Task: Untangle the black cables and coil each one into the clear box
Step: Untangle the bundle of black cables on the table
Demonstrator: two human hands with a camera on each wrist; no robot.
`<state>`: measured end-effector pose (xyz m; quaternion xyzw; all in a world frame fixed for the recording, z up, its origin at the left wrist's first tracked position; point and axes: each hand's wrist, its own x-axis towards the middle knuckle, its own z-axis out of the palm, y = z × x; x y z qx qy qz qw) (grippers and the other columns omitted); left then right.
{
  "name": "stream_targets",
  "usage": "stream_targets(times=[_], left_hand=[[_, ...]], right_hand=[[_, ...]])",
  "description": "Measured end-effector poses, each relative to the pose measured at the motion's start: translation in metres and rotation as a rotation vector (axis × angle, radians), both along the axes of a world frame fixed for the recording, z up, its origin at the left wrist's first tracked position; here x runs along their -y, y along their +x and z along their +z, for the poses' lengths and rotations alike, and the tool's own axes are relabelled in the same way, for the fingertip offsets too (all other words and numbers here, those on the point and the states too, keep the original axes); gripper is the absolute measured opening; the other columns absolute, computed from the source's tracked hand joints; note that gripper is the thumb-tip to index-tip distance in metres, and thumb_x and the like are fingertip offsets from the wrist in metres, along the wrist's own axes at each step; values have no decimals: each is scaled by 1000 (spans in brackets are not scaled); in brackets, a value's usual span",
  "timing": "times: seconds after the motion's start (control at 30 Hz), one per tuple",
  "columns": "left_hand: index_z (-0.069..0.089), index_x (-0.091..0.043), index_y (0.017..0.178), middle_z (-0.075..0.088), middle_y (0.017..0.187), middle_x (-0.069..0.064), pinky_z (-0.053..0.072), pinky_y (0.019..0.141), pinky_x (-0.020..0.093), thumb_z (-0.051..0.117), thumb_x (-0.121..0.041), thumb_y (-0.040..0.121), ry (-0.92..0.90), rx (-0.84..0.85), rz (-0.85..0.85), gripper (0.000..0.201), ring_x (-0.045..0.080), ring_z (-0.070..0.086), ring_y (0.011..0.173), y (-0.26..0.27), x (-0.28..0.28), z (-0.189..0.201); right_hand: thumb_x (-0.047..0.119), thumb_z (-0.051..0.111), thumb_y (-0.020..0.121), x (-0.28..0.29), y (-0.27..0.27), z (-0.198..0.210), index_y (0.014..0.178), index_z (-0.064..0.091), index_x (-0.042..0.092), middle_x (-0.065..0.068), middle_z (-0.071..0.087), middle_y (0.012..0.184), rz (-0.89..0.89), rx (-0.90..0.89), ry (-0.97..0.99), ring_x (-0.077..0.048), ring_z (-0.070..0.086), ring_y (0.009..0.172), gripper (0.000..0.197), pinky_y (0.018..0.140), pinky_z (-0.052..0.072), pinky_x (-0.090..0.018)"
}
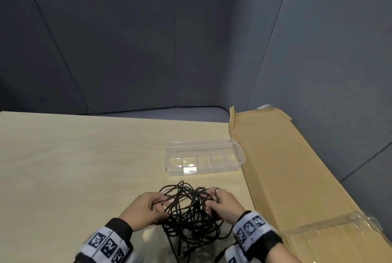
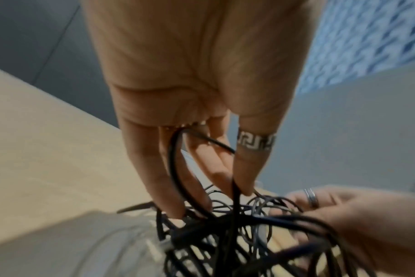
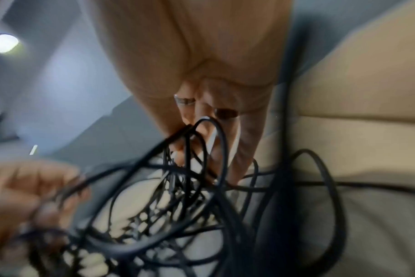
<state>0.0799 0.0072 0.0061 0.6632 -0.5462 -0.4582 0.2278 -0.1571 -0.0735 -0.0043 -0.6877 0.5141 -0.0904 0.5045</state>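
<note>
So the tangled black cables (image 1: 188,214) sit on the light wooden table (image 1: 74,156) near its front edge, left hand (image 1: 142,209) on their left side, right hand (image 1: 222,203) on their right. The clear plastic lidded box (image 1: 204,159) lies behind them, and the flattened brown cardboard sheet (image 1: 286,167) runs just right of both.

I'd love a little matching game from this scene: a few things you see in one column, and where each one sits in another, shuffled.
Things:
1. tangled black cables
2. clear plastic box
3. flattened brown cardboard sheet
4. silver patterned ring

Places:
A. along the right edge of the pale wooden table
B. on a finger of the left hand
C. empty, beyond the cables
D. held between the left hand and right hand

Pairs: 1-D, 2-C, 3-A, 4-B
</note>
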Motion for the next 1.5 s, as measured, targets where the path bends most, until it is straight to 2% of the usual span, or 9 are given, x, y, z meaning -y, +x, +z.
stream_targets(times=[0.3, 0.47, 0.57, 0.73, 0.83, 1.03, 1.17, 1.33, 1.5], left_hand=[[63, -1, 97, 57, 67, 8, 59, 69, 38, 51, -3, 91, 50, -653, 383, 14, 16, 63, 62, 15, 11, 32], [61, -1, 102, 57, 65, 4, 59, 56, 34, 45, -8, 96, 112, -707, 485, 18, 14, 61, 50, -4, 21, 29], [60, -2, 104, 56, 67, 6, 60, 61, 40, 45, -9, 96, 108, -789, 483, 19, 17, 61, 52, -11, 26, 29], [65, -7, 101, 64, 83, 10, 58, 66, 41, 44, -22, 98, 92, -820, 593, 26, 24, 62, 73, -8, 24, 29], [59, -12, 95, 60, 96, 10, 48, 61, 28, 39, -32, 98, 95, -514, 703, 29, 22, 56, 78, -4, 11, 11], [61, -39, 117, 66, 118, -12, 39, 94, 36, 44, -64, 87, 305, -649, 175, 43, 11, 60, 111, -36, -4, 2], [65, -8, 107, 69, 97, 1, 51, 76, 29, 75, -46, 63, 130, -724, 293, 59, 13, 65, 85, -40, 4, 18], [57, -11, 93, 40, 56, -6, 52, 65, 30, 57, -29, 91, 135, -662, 421, 19, 7, 40, 51, -46, 6, 25], [51, -13, 80, 34, 50, -6, 50, 60, 31, 46, -34, 96, 168, -626, 428, 26, 8, 34, 43, -49, 5, 38]], right_hand=[[0, 42, 96, 8, -31, 13, 106, 50, 7, -8, 60, 76, -314, 354, 275, -9, 60, 51, 14, 38, 42, -16], [15, 48, 92, -2, -13, 21, 135, 36, 28, 7, 28, 138, -47, -219, -436, -9, 35, 124, 47, 105, 30, -20], [28, 49, 93, -15, 17, 24, 140, 33, 34, 14, 29, 147, 281, -217, -620, -8, 17, 138, 51, 113, 16, -34], [30, 51, 92, -15, 35, 16, 105, 64, 16, -3, 55, 108, 382, -96, -498, -20, 53, 107, 23, 93, 41, -31], [25, 52, 92, -10, 26, 37, 89, 65, 23, 17, 59, 87, 323, 122, -324, 1, 54, 87, 14, 82, 40, -16], [28, 57, 86, -8, 11, 64, 77, 61, 23, 9, 51, 68, 102, 627, 201, -8, 47, 67, 11, 70, 41, -17], [17, 51, 94, -5, 10, 67, 74, 57, 17, 3, 51, 69, -128, 687, 292, -6, 49, 62, 20, 56, 41, -14], [29, 58, 90, -7, 10, 64, 96, 53, 19, -5, 44, 110, -371, 441, -41, -13, 49, 89, 12, 63, 52, -22], [24, 65, 86, -21, 13, 71, 84, 54, 16, 6, 51, 80, -142, 252, -183, 4, 48, 63, 13, 62, 40, -9]])
